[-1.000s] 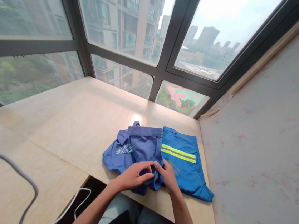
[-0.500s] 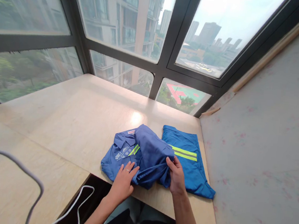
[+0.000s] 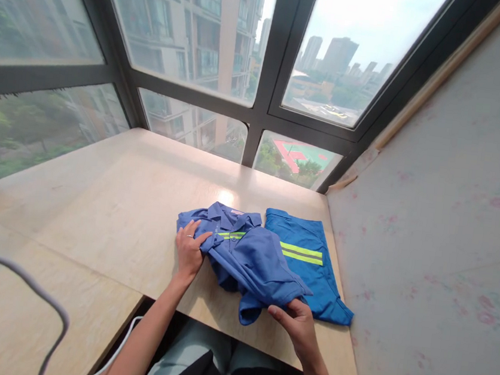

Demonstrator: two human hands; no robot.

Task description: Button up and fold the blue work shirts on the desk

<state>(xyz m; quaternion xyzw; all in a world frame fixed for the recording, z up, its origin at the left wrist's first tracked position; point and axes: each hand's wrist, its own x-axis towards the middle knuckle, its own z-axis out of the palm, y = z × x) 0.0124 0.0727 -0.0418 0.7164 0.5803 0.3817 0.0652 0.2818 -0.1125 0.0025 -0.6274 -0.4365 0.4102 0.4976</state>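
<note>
A blue work shirt point(image 3: 251, 254) with a collar and a yellow-green reflective stripe lies partly unfolded on the wooden surface. My left hand point(image 3: 189, 250), with a ring on one finger, grips the shirt's cloth at its left side. At the lower right, my right hand point(image 3: 295, 322) pinches a loose edge of the same shirt between thumb and fingers, lifting it a little. Folded blue trousers point(image 3: 306, 284) with a similar stripe lie to the right, partly under the shirt's right edge.
The light wooden tabletop point(image 3: 96, 194) runs up to dark-framed windows point(image 3: 257, 128). A floral-papered wall point(image 3: 441, 251) borders the right side. A grey cable point(image 3: 40, 284) arcs at the lower left, and a white cable point(image 3: 121, 341) hangs by the table's cut-out edge.
The shirt has turned and spread wider, its collar now facing the windows. My left hand has moved up and left with the cloth; my right hand has lowered with the edge. The view shifted slightly.
</note>
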